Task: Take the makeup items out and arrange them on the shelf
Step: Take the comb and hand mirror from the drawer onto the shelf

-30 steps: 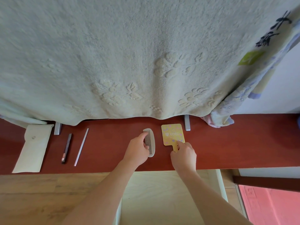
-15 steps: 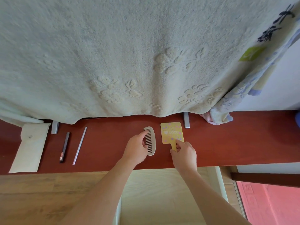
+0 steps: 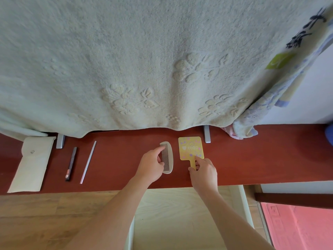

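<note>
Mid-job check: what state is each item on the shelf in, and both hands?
pouch: flat on the shelf, left end, flap closed
dark pencil: lying flat, untouched
silver stick: lying flat, apart from the pencil
comb: flat, teeth toward the left hand
hand mirror: flat, patterned side up
left hand: grip on the comb's toothed edge
right hand: pinches the mirror's handle

pale green blanket (image 3: 144, 60) — hangs across top | patterned cloth (image 3: 281, 91) — bunched at right | pink mat (image 3: 297, 226) lower right
</note>
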